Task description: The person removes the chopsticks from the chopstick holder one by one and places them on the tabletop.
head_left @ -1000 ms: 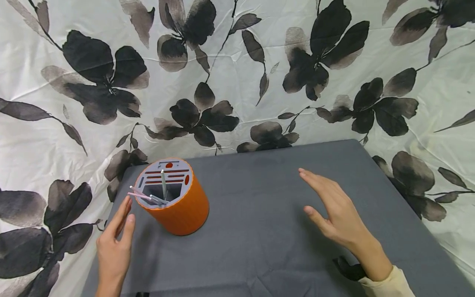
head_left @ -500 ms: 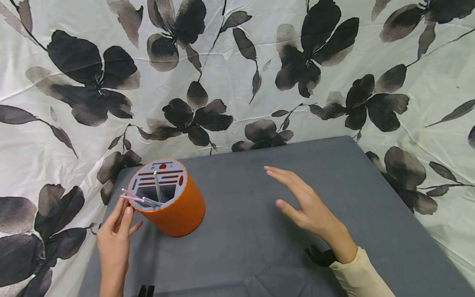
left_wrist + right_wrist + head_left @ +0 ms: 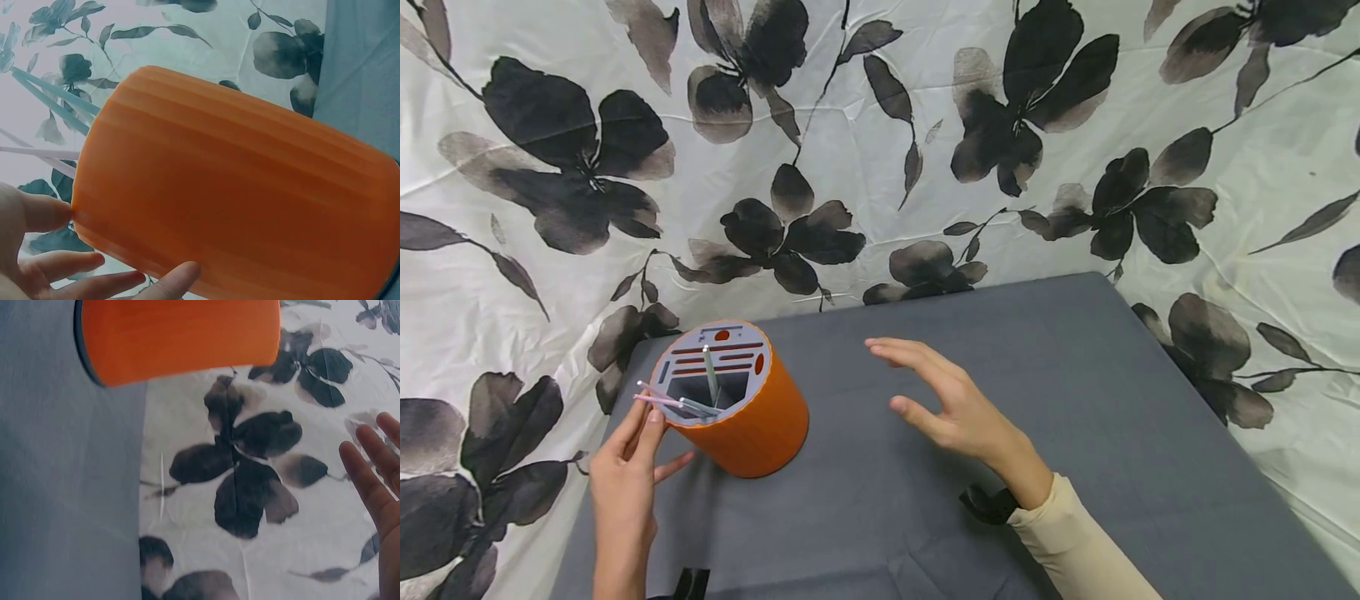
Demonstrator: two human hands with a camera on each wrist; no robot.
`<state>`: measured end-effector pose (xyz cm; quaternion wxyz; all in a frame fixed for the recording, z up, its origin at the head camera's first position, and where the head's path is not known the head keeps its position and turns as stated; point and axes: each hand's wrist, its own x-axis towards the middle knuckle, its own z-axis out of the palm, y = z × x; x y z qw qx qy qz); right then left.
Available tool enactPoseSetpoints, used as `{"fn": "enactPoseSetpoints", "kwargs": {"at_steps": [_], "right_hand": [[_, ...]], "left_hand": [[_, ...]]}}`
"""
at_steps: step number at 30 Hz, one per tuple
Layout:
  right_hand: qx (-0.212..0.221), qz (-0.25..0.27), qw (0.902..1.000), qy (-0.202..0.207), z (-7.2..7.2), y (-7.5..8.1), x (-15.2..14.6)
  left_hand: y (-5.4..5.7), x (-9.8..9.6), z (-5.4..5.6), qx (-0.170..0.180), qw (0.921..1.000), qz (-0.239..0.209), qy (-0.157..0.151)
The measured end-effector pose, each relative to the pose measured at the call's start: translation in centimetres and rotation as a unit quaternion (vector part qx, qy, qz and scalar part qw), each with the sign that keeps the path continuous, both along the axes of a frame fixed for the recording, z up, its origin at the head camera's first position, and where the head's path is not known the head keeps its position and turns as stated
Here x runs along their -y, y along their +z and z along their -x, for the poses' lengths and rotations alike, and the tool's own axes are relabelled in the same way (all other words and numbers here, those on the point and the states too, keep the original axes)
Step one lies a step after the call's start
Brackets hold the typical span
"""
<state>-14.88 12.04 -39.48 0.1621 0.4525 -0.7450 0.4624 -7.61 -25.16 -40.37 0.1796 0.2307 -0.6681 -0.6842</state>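
Note:
An orange cylindrical holder (image 3: pixel 760 425) stands upright on the left part of the grey-covered table. Its pale grey top has slots, round holes and one square compartment. Several thin pale sticks (image 3: pixel 711 375) lean in that compartment, some reaching past the rim. At the holder's near-left rim, my left hand (image 3: pixel 625 483) touches with its fingertips; in the left wrist view, a finger of the left hand (image 3: pixel 37 262) meets the rim and others lie by the side wall. My right hand (image 3: pixel 951 408), fingers extended, hovers right of the holder (image 3: pixel 181 337), apart from it and holding nothing.
A grey cloth (image 3: pixel 865 500) covers the table. Behind and beside it hangs a white sheet (image 3: pixel 865 133) with dark flower prints. Black straps (image 3: pixel 988 506) show near both wrists.
My right hand has moved left, closer to the holder. My left hand has come up against the rim, its little finger spreading out. The holder stays standing; the view has shifted slightly.

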Motion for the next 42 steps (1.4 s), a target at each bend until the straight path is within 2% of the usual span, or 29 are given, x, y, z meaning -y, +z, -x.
{"fn": "enactPoseSetpoints", "kwargs": {"at_steps": [5, 9, 16, 25, 31, 35, 38, 42], "right_hand": [[0.008, 0.015, 0.9994, 0.032, 0.2, -0.1, 2.1], [0.031, 0.041, 0.9969, 0.060, 0.3, -0.2, 3.8], [0.105, 0.094, 0.9831, 0.117, 0.5, -0.1, 6.5], [0.123, 0.105, 0.9730, 0.165, 2.1, 0.8, 10.6], [0.110, 0.073, 0.9796, 0.152, 3.6, 1.1, 12.6], [0.099, 0.016, 0.9885, 0.113, 4.6, 1.1, 13.6], [0.082, -0.026, 0.9914, 0.099, 5.4, 1.2, 14.4], [0.054, -0.058, 0.9910, 0.107, 6.3, 1.0, 15.8]], "left_hand": [[0.0, -0.1, 0.3, 0.005, 1.0000, -0.002, -0.001], [0.1, -0.2, 0.5, 0.003, 1.0000, -0.006, -0.005], [0.1, -0.3, 0.7, 0.012, 0.9999, -0.011, 0.002], [0.0, -0.1, 0.6, 0.009, 0.9999, -0.011, 0.009], [-0.3, -0.3, 0.7, 0.002, 0.9999, -0.009, 0.008], [-0.4, -0.5, 0.5, -0.003, 0.9999, -0.003, 0.012], [-0.4, -0.6, 0.4, -0.006, 0.9999, -0.001, 0.014], [-0.5, -0.5, 0.4, -0.011, 0.9998, -0.004, 0.014]]}}
